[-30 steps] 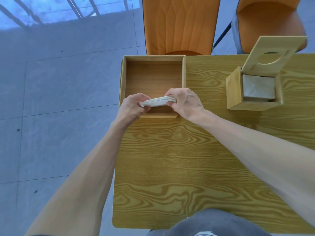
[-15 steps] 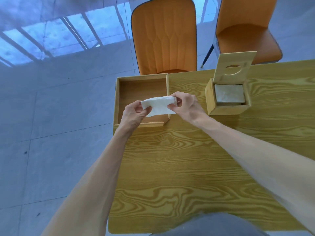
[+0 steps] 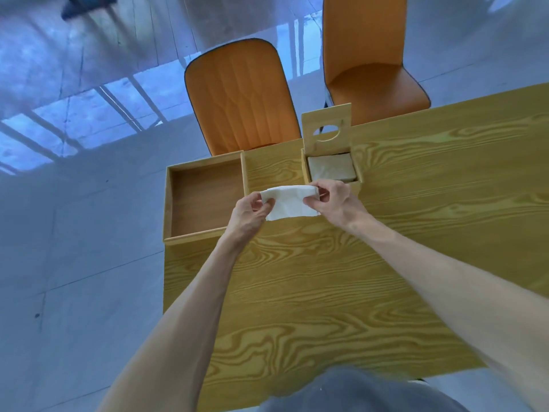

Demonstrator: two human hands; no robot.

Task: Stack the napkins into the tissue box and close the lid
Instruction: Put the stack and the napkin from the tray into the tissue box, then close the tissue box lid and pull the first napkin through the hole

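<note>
I hold a white napkin stack (image 3: 289, 202) in the air between both hands, just in front of the tissue box. My left hand (image 3: 249, 214) pinches its left end and my right hand (image 3: 335, 200) pinches its right end. The wooden tissue box (image 3: 358, 185) stands on the table just behind my right hand, with napkins (image 3: 331, 169) lying inside it. Its lid (image 3: 326, 127), with an oval slot, stands upright at the back of the box.
A shallow wooden tray (image 3: 205, 200) sits at the table's far left corner with nothing in it. Two orange chairs (image 3: 240, 96) (image 3: 368, 63) stand behind the table (image 3: 326, 292). The table's left edge drops to grey floor tiles.
Both hands lifted the napkin stack out of the wooden tray and carried it rightward to the front of the tissue box. The camera view also tilted up.
</note>
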